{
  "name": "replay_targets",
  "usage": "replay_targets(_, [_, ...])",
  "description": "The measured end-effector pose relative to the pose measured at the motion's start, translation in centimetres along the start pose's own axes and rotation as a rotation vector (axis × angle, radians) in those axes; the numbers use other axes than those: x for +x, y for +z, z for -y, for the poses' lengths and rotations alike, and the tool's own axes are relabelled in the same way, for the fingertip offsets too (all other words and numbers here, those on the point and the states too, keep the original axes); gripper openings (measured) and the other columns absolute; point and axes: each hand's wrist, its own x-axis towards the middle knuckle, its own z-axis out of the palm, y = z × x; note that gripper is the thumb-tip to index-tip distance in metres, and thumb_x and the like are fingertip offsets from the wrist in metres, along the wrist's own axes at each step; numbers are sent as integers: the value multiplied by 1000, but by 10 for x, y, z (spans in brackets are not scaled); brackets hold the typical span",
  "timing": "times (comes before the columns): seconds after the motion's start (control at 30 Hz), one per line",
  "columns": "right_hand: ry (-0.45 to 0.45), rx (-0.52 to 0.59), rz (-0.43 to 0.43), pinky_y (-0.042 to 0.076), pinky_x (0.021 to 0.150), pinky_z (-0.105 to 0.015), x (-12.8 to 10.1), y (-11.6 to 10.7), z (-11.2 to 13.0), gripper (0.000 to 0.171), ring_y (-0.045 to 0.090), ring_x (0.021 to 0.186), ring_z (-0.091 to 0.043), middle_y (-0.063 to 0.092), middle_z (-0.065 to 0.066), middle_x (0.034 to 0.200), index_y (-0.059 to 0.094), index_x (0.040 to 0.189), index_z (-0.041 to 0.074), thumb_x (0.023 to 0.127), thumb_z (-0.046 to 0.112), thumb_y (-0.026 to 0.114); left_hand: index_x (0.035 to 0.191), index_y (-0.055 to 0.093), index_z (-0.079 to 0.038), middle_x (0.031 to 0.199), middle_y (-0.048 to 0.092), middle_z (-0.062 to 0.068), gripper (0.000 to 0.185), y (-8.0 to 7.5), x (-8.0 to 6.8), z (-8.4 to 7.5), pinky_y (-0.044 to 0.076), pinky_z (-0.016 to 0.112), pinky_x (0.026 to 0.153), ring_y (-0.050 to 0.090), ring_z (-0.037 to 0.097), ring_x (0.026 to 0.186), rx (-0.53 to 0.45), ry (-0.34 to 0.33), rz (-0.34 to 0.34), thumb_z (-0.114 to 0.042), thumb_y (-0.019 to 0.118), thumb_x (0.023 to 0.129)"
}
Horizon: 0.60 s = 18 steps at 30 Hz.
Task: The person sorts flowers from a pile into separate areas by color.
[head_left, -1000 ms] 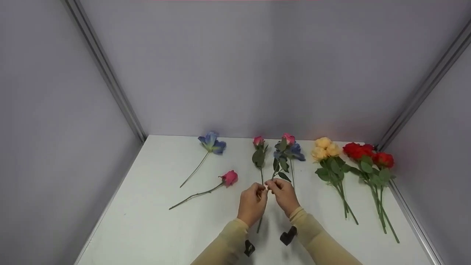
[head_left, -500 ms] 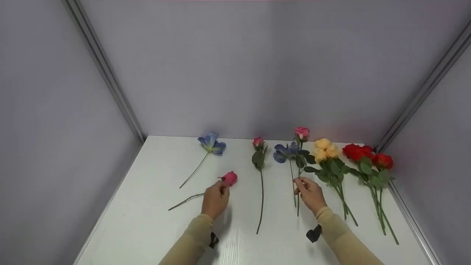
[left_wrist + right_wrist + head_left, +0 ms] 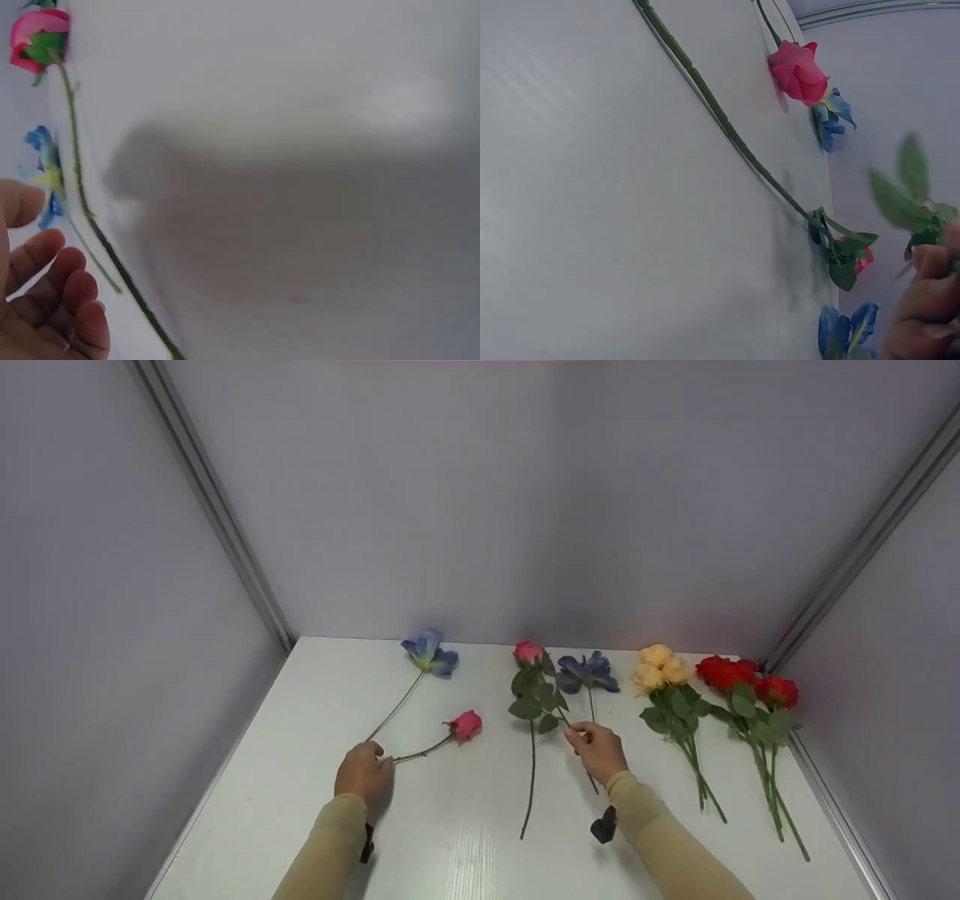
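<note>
In the head view my right hand [image 3: 598, 750] pinches the stem of a leafy pink rose [image 3: 546, 695]. Its bloom overlaps a second pink rose [image 3: 532, 787], which lies on the white table [image 3: 450, 817]. The held rose's leaves look blurred in the right wrist view. My left hand [image 3: 364, 772] is over the lower stem of a leafless pink rose [image 3: 466, 726], near the stem end of a blue flower [image 3: 430, 655]. In the left wrist view, its fingers [image 3: 88, 322] are loosely bent, with nothing between them and both stems beyond.
Another blue flower [image 3: 588, 671] lies just beyond my right hand. Farther right are a bunch of yellow roses [image 3: 660, 669] and a bunch of red roses [image 3: 731, 671]. Grey panels [image 3: 480, 510] enclose the table at the back and sides.
Both hands were together at the middle, then parted. My left hand moved left, past the leafless rose's bloom to its stem. The right hand swung the held rose right, then back left over the lying rose.
</note>
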Motion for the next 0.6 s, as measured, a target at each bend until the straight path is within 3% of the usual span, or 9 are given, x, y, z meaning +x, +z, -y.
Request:
replay_targets(0.13, [6,16,-18,42,55,-30,7,19,4,26,53,64,-17,65,-17,81,69,109,11,93,31,64,100,67,-2,91,61,7,24,5,-4,8,49,43,81,61,27,92,-25,7,34,-22,67,88])
replay_targets(0.23, [0,7,-26,42,57,-31,11,32,6,29,51,65,-16,63,-12,80,67,113,10,94,31,63,98,68,-4,89,59,4,21,7,-5,10,49,41,82,60,26,91,-10,8,38,-22,67,88])
replay_targets(0.37, [12,-38,22,42,62,-32,13,48,3,34,50,65,-15,58,-2,79,62,121,8,95,29,62,96,68,-5,86,58,3,14,8,-7,10,49,40,81,60,24,89,33,-6,57,-17,67,88])
replay_targets(0.6, [65,-71,88,47,69,-35,9,66,-8,39,56,73,-16,63,-3,90,58,125,9,93,30,64,93,66,-7,84,56,2,7,7,-6,9,48,39,77,57,21,83,55,-14,95,-14,66,89])
